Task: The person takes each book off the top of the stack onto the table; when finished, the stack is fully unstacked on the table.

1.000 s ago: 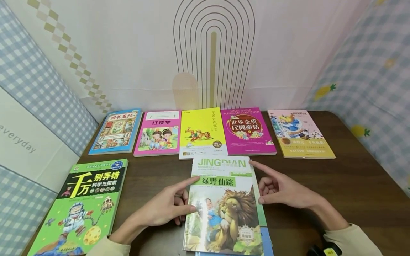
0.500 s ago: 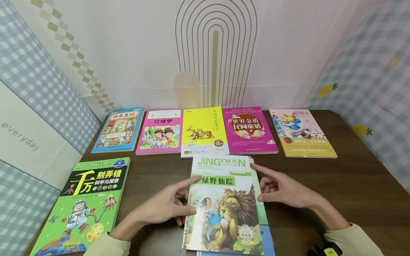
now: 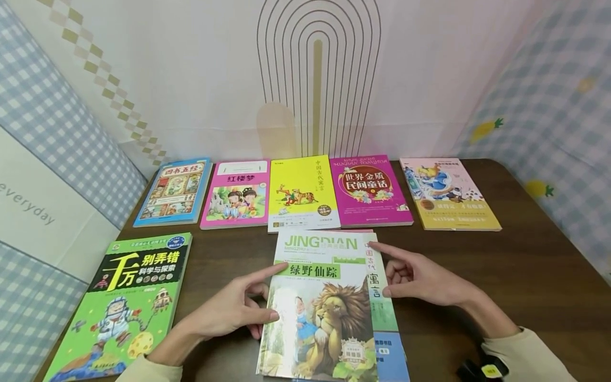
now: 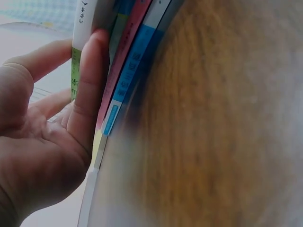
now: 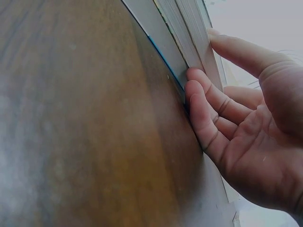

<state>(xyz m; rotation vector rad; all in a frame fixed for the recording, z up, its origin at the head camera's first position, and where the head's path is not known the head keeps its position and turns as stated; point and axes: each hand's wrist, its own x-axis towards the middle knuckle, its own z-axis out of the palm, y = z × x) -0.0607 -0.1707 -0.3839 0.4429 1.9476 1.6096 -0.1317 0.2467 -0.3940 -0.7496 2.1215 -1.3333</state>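
Note:
A storybook with a lion and a girl on its cover point(image 3: 320, 323) tops a stack of several books in front of me. My left hand point(image 3: 229, 307) grips its left edge, thumb and index finger on the cover. In the left wrist view other fingers reach behind its white-and-green spine point(image 4: 75, 71), above a red spine and a blue spine point(image 4: 132, 66). My right hand point(image 3: 429, 278) holds the stack's right side, where a second book point(image 3: 384, 313) sticks out under the top one. Its fingers curl against the page edges point(image 5: 189, 33) in the right wrist view.
Along the back of the brown table point(image 3: 539, 281) lies a row of books: blue point(image 3: 174, 191), pink point(image 3: 236, 196), yellow point(image 3: 303, 193), magenta point(image 3: 369, 191) and pale pink point(image 3: 448, 193). A green astronaut book point(image 3: 119, 307) lies at the left. A black strapped item point(image 3: 482, 369) sits near my right wrist.
The lion storybook has slid left along with my left hand, baring a strip of the second book's cover. My right hand has stayed nearly in place at the stack's right side.

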